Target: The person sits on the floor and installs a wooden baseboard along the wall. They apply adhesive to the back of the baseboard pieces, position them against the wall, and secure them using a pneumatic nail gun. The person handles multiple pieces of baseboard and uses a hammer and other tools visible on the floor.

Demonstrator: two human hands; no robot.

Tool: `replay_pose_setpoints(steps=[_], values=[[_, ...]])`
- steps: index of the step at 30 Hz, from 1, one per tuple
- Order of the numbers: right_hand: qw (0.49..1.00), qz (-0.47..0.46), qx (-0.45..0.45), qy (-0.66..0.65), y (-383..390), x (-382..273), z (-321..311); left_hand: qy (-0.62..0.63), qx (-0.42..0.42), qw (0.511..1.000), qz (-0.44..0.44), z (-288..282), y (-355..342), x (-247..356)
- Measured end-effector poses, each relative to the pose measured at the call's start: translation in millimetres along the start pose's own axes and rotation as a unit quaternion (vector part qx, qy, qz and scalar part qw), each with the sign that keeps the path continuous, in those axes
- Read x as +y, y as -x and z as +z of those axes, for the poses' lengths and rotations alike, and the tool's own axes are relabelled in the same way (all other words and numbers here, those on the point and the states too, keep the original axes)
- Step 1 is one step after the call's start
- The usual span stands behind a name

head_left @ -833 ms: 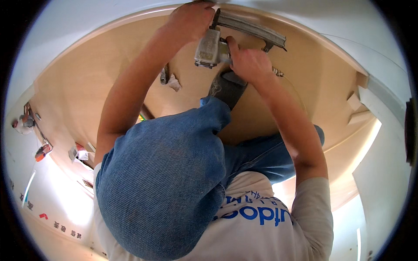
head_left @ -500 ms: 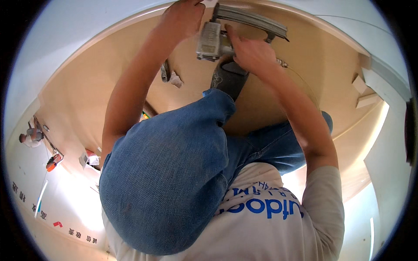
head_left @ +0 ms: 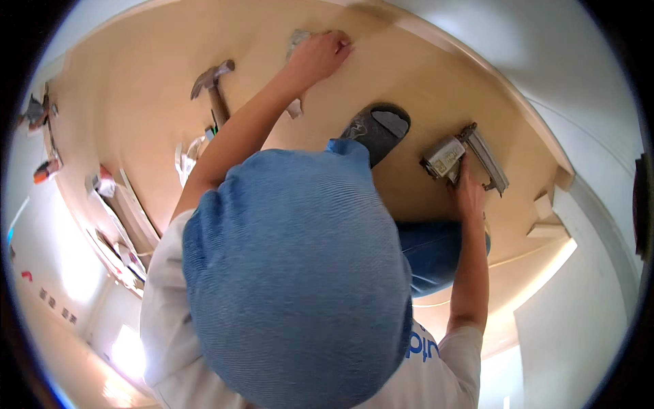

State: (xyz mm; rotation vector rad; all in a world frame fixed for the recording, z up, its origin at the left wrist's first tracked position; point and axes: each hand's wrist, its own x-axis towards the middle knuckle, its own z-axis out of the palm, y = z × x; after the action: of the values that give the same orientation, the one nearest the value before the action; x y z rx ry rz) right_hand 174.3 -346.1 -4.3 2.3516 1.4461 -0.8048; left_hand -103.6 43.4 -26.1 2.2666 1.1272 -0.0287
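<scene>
My left hand [head_left: 320, 54] is low over the tan board surface [head_left: 150, 82], beside a crumpled pale scrap [head_left: 298, 39]; its fingers are curled, their contents unclear. At my right, a silver nail gun [head_left: 492, 160] is gripped in my right hand [head_left: 469, 192], the index finger along its body, inside the curved wooden trim [head_left: 518, 102]. My foot in a dark slipper [head_left: 364, 129] rests between the hands, below another scrap [head_left: 294, 108]. A hammer [head_left: 212, 78] lies left of my left forearm, its lower handle partly hidden.
Pale walls [head_left: 593, 259] rise beyond the trim. Offcut blocks [head_left: 545, 228] lie at the right, near a thin hose [head_left: 504, 260]. Long strips [head_left: 136, 204] and an orange-and-black tool [head_left: 46, 170] are at the left, along with small items too blurred to name. My denim-covered knee fills the lower middle.
The nail gun has moved right and down with my right hand, away from my left hand, which is now lower and slightly right. The view has shifted, bringing the hammer into sight.
</scene>
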Motion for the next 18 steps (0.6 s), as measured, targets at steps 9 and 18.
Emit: replay_pose_setpoints(steps=[9,18], values=[[0.994,0.046,-0.068,-0.076,-14.7,-13.4,2.3,-0.122,-0.070,0.988,-0.067,6.4,-75.8,12.4],[0.994,0.007,-0.050,-0.099,-4.7,-15.2,-8.9,-0.125,0.081,0.988,-0.032,15.6,-81.8,4.9]])
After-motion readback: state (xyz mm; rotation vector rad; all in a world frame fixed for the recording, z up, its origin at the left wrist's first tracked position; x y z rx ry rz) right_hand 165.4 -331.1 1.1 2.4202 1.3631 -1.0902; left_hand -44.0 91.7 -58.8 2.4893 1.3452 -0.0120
